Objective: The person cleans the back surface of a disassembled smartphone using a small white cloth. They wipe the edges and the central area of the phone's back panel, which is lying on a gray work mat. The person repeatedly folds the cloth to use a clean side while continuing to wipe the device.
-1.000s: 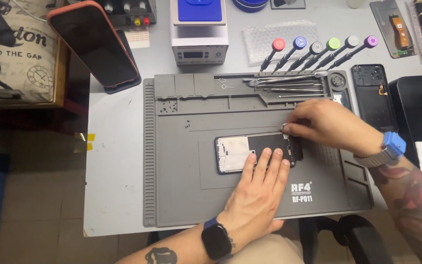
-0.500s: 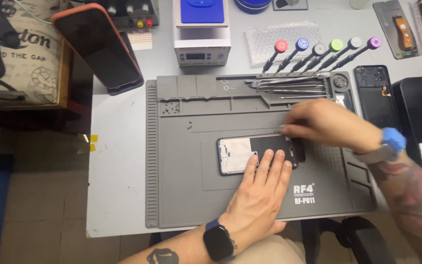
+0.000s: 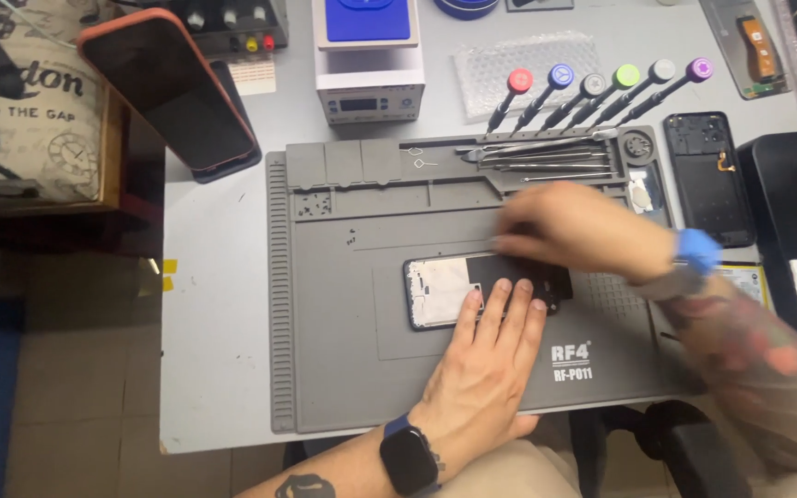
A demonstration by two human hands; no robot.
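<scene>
The opened phone (image 3: 472,290) is pinned flat under the spread left hand (image 3: 491,346); the blurred right hand (image 3: 565,226) above it: grip cannot be told.

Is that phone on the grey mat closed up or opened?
Opened: the phone lies flat on the mat with its bare inner frame showing, under the left hand.

Opened phone (image 3: 458,288) lies flat, lengthwise left to right, at the centre of the grey mat (image 3: 343,350). Back cover off: pale metal plate exposed on its left half, dark parts on the right. Right end is hidden.
</scene>
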